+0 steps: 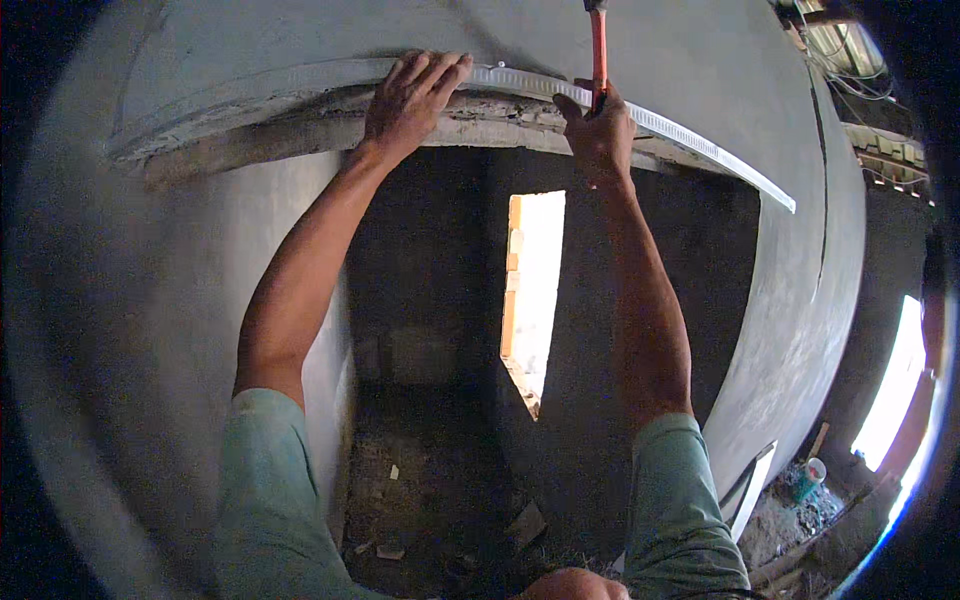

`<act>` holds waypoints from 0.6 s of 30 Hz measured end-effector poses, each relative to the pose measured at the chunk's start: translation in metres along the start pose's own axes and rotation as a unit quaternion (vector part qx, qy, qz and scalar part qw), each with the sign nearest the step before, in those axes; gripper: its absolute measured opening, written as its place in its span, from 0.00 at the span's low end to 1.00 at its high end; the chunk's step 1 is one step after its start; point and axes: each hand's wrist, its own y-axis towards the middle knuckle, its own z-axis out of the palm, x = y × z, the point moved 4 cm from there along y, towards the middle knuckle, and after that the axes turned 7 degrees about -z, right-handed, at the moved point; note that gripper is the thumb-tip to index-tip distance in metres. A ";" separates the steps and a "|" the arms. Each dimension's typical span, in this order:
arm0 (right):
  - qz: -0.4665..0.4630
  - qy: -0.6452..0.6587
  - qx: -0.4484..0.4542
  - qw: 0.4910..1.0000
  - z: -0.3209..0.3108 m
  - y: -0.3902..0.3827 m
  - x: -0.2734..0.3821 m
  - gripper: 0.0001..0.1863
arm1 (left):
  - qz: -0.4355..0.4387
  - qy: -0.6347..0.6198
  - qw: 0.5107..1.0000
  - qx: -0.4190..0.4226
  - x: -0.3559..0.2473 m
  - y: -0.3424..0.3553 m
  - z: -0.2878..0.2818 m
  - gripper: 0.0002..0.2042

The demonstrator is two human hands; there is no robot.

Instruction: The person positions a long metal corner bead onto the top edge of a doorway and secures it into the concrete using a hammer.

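My left hand (413, 108) is raised to the wall above a doorway. Its fingers curl over a long white perforated strip (690, 137), like a plaster corner bead, and hold it along the opening's upper edge. A small nail-like point (501, 65) stands out at the strip's top, between my hands. My right hand (603, 135) grips the dark handle end of an upright hammer (599, 45) with a red-orange shaft; the head is mostly cut off by the frame. The right thumb lies against the strip. Whether the strip runs on left of my left hand is hard to tell.
Grey plastered wall (800, 290) surrounds the doorway, whose lintel underside (250, 145) is rough. Beyond is a dark room with a bright window opening (538, 280) and scraps on the floor. At lower right, a bucket (811, 478) stands near rubble and a pale leaning board (752, 495).
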 end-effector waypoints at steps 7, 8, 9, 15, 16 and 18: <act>-0.018 0.124 -0.023 0.992 0.004 -0.083 0.029 0.13 | 0.021 0.089 0.995 -0.045 0.004 -0.010 0.016 0.27; -0.038 0.138 -0.020 0.990 0.013 -0.094 0.034 0.16 | 0.021 0.113 0.992 -0.049 0.004 -0.011 0.018 0.28; -0.015 0.139 -0.002 0.990 0.024 -0.104 0.037 0.15 | 0.022 0.114 0.992 -0.050 0.004 -0.012 0.021 0.28; 0.016 0.108 0.025 0.994 0.032 -0.108 0.054 0.11 | 0.039 0.161 0.985 -0.055 0.002 -0.010 0.022 0.28; -0.006 0.120 -0.016 0.993 0.025 -0.108 0.060 0.10 | 0.037 0.157 0.985 -0.055 0.002 -0.010 0.023 0.28; -0.043 0.150 -0.107 0.982 0.010 -0.107 0.074 0.11 | 0.033 0.148 0.987 -0.055 0.004 -0.011 0.024 0.27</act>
